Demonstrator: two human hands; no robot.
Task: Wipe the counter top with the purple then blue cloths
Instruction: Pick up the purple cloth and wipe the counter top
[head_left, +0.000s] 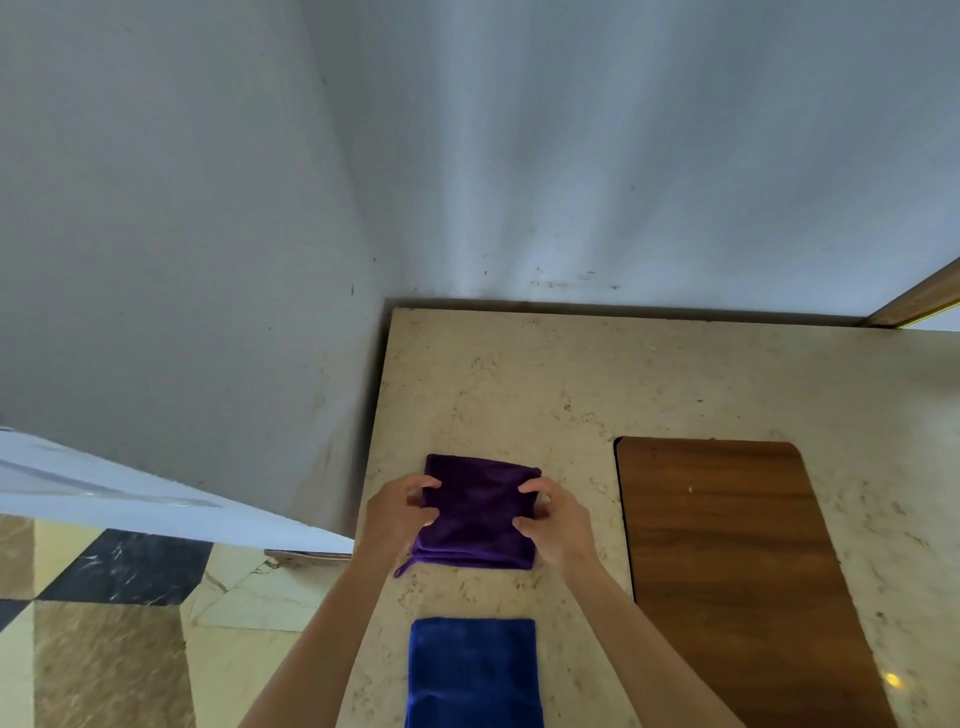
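Note:
A folded purple cloth (478, 512) lies on the beige stone counter top (545, 384), near its left edge. My left hand (397, 512) grips the cloth's left side and my right hand (558, 519) grips its right side, fingers curled over the top layer. A small loop hangs from the cloth's near left corner. A folded blue cloth (472, 670) lies flat on the counter just in front of the purple one, between my forearms, touched by neither hand.
A brown wooden board (727, 561) lies flat on the counter to the right of the cloths. Grey walls meet at the counter's far left corner. The counter's left edge drops to a tiled floor (104, 623). A wooden frame (919, 301) shows at far right.

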